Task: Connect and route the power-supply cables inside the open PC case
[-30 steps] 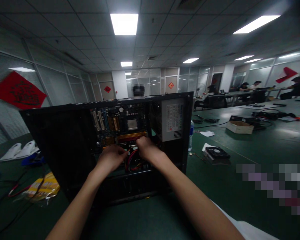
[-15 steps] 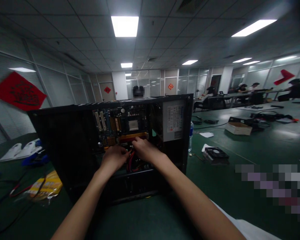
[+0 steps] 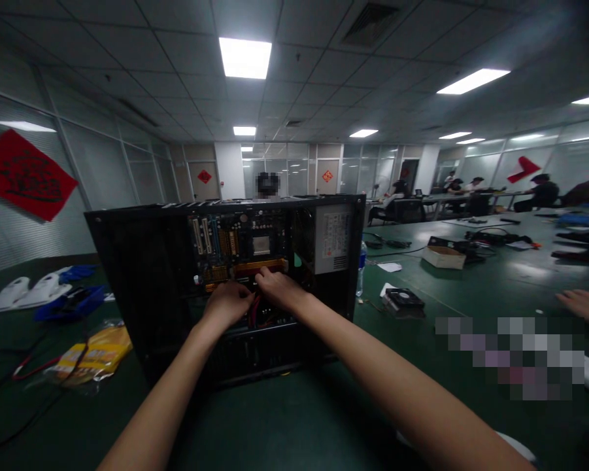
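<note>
An open black computer case (image 3: pixel 142 281) stands on the table with its inside facing me. The motherboard (image 3: pixel 242 229) shows slots and a bare square processor socket area. Beside it sits a power supply (image 3: pixel 332 239) with a label. My left hand (image 3: pixel 228 304) is inside the lower part, its thumb and fingers closed on red cables (image 3: pixel 253 314). Just to the right, my right hand (image 3: pixel 282 288) has its fingers curled together below the yellow and red memory slots (image 3: pixel 259 267). Whatever its fingertips hold is hidden.
A yellow packet (image 3: pixel 98 350) and a blue tray (image 3: pixel 71 304) lie left of the case. To the right are a water bottle (image 3: pixel 361 268), a cooling fan (image 3: pixel 404 301), and a cardboard box (image 3: pixel 442 256). Another person's hand (image 3: pixel 586 303) rests at the right edge.
My view has shifted slightly, and the case appears turned a little. Both hands stay at the red cables with small finger movements. Another person's hand has come into view at the right.
</note>
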`<act>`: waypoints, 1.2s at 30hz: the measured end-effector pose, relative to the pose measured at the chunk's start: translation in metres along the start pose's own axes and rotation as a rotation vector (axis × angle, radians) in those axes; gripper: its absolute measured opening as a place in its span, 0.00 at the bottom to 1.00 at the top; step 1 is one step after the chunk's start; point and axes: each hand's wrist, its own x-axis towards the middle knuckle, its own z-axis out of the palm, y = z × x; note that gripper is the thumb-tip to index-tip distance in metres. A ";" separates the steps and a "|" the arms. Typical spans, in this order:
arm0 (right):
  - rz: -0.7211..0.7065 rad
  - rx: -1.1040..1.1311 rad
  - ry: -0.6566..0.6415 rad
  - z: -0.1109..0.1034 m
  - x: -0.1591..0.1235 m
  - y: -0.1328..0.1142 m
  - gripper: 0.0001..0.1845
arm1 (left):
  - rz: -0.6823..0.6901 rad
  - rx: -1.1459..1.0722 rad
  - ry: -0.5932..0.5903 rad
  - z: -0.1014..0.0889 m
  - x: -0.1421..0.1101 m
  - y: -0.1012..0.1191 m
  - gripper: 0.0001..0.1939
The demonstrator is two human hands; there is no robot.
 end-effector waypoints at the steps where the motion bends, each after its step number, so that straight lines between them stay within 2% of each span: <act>1: -0.004 -0.011 -0.011 0.000 0.000 -0.001 0.15 | -0.005 -0.002 -0.001 0.000 0.000 0.000 0.14; 7: -0.027 -0.054 -0.009 -0.001 -0.001 -0.003 0.14 | 0.013 -0.035 -0.004 0.002 -0.002 -0.001 0.17; 15: -0.004 -0.114 0.038 -0.002 0.007 -0.007 0.15 | 0.049 0.014 -0.071 0.009 0.001 -0.002 0.15; 20: -0.024 -0.052 0.050 -0.007 -0.007 -0.008 0.14 | 0.047 0.031 -0.057 0.009 0.002 0.001 0.15; 22: 0.023 0.056 0.099 -0.010 -0.013 -0.008 0.16 | 0.049 0.032 -0.056 0.007 0.001 0.002 0.15; 24: 0.093 0.227 0.213 -0.015 -0.014 -0.008 0.25 | 0.048 0.021 -0.049 0.006 0.000 0.003 0.15; 27: 0.199 0.527 0.377 -0.026 -0.002 -0.009 0.35 | 0.040 -0.002 -0.072 0.005 0.000 0.003 0.15; 31: 0.338 0.833 0.345 -0.036 0.023 -0.010 0.37 | 0.024 -0.023 -0.091 0.006 0.000 0.000 0.16; 36: 0.333 1.138 0.314 -0.031 0.033 -0.010 0.37 | 0.010 -0.053 -0.085 0.008 0.000 -0.001 0.18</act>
